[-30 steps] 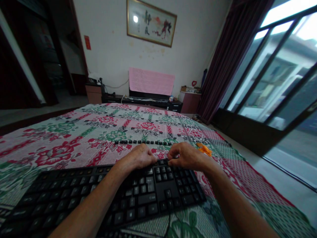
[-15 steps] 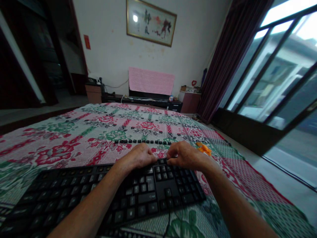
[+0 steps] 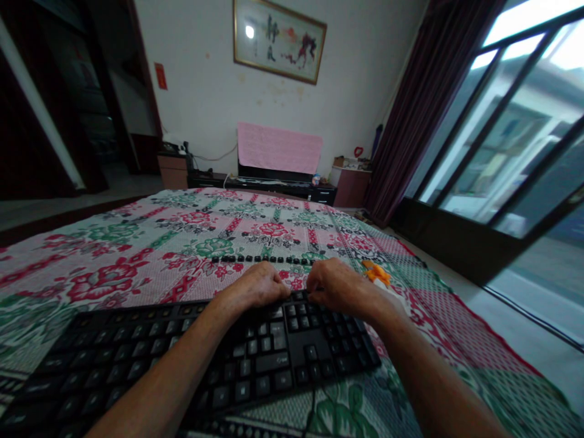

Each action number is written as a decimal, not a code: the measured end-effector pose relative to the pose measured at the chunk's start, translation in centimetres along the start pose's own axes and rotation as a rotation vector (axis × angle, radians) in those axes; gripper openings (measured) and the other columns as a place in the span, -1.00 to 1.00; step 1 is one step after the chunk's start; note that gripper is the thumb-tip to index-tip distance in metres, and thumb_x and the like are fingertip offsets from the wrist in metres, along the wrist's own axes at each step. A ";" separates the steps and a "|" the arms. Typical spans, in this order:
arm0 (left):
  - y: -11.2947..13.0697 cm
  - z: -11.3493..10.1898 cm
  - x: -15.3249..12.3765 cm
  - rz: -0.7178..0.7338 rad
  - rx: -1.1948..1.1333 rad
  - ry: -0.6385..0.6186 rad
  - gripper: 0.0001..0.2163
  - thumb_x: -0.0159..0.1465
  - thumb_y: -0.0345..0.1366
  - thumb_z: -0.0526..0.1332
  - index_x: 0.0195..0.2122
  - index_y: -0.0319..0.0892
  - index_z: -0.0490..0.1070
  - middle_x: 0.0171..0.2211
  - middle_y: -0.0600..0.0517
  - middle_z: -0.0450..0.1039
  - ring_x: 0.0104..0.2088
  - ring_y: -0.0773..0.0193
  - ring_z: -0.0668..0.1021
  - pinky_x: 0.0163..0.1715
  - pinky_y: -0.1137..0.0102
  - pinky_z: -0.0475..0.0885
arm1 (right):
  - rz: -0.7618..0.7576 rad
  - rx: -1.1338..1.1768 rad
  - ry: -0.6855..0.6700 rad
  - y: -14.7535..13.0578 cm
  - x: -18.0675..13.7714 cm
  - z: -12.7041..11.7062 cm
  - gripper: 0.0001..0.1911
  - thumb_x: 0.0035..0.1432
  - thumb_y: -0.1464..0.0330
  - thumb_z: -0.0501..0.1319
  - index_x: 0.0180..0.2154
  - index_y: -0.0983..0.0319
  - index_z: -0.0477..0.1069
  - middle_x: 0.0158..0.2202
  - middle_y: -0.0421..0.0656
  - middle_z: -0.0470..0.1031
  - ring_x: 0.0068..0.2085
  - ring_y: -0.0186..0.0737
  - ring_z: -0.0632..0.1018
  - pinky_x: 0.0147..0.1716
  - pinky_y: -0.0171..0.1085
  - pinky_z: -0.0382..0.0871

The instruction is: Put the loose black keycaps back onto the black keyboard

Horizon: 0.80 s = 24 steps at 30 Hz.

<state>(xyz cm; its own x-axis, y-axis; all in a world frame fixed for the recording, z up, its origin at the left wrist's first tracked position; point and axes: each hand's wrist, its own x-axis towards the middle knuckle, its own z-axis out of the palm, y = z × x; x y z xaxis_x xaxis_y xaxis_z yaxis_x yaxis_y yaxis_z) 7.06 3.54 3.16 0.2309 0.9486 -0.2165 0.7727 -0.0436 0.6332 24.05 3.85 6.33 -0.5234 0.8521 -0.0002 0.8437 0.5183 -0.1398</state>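
Note:
A black computer keyboard [image 3: 310,347] lies at a slant on a patterned cloth, close in front of me. My left hand [image 3: 262,285] rests at its upper edge, fingers curled and closed; what sits under the fingertips is hidden. Just to the right, my right hand [image 3: 335,283] is bent over the same top row, thumb and fingers closed together at the keys. Its fingertips hide anything they hold. Along the left part of the top row, keycaps are off and brownish sockets [image 3: 116,318] show. Beyond both hands, several loose black keycaps [image 3: 249,259] form a line on the cloth.
The flowered red, green and white cloth [image 3: 274,231] spreads beneath everything. An orange object [image 3: 378,274] lies beside my right wrist, with something white next to it. A cable [image 3: 311,410] runs from the keyboard's near edge. Farther off stand a low cabinet [image 3: 269,187] and a window [image 3: 493,134].
Both hands stay at the keyboard's top edge. My right-hand fingers have shifted very slightly; the keyboard and the line of keycaps look the same.

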 end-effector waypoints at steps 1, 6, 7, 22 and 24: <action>-0.1 0.0 0.1 0.003 0.001 -0.001 -0.78 -0.10 -0.20 0.05 -0.69 -0.25 0.31 -0.76 0.15 0.11 -0.73 0.48 0.19 -0.74 0.52 0.01 | 0.009 0.000 -0.006 -0.1 0.0 -0.1 -0.85 -0.18 0.38 0.14 -0.46 0.18 0.44 -0.45 -0.13 0.46 -0.41 -0.26 0.44 -0.48 -0.35 0.20; -0.4 0.1 0.3 0.027 -0.016 -0.008 -0.78 -0.09 -0.19 0.04 -0.70 -0.24 0.29 -0.76 0.15 0.11 -0.73 0.48 0.18 -0.74 0.52 0.00 | 0.054 0.012 -0.040 -1.1 -0.3 -0.8 -0.84 -0.18 0.40 0.14 -0.46 0.19 0.45 -0.45 -0.11 0.46 -0.41 -0.25 0.44 -0.50 -0.36 0.20; -0.3 0.1 0.3 0.024 -0.021 -0.010 -0.78 -0.09 -0.19 0.04 -0.71 -0.24 0.28 -0.77 0.15 0.11 -0.73 0.48 0.18 -0.74 0.52 0.00 | 0.065 0.013 -0.037 -1.3 -0.4 -0.9 -0.84 -0.18 0.40 0.14 -0.46 0.19 0.45 -0.44 -0.11 0.46 -0.41 -0.24 0.44 -0.50 -0.36 0.20; -0.4 0.2 0.3 0.005 -0.043 -0.025 -0.81 -0.11 -0.24 0.04 -0.74 -0.24 0.24 -0.77 0.16 0.08 -0.73 0.49 0.16 -0.73 0.51 -0.02 | -0.145 0.215 -0.151 2.1 0.6 0.1 -0.81 -0.10 0.39 0.08 -0.46 0.27 0.45 -0.53 -0.21 0.41 -0.49 -0.40 0.34 -0.50 -0.43 0.15; -0.4 0.2 0.3 0.008 -0.046 -0.021 -0.81 -0.11 -0.24 0.05 -0.74 -0.24 0.24 -0.77 0.16 0.08 -0.73 0.49 0.15 -0.72 0.50 -0.02 | -0.145 0.240 -0.148 2.3 0.7 0.2 -0.81 -0.09 0.37 0.07 -0.50 0.29 0.43 -0.56 -0.23 0.37 -0.52 -0.43 0.30 -0.55 -0.44 0.12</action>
<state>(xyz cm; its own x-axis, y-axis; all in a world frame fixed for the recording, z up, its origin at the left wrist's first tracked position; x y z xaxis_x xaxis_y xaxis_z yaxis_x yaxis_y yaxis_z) 6.95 3.76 2.70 0.2496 0.9414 -0.2271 0.7430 -0.0358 0.6683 25.56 5.59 5.77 -0.6624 0.7418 -0.1049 0.7164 0.5862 -0.3784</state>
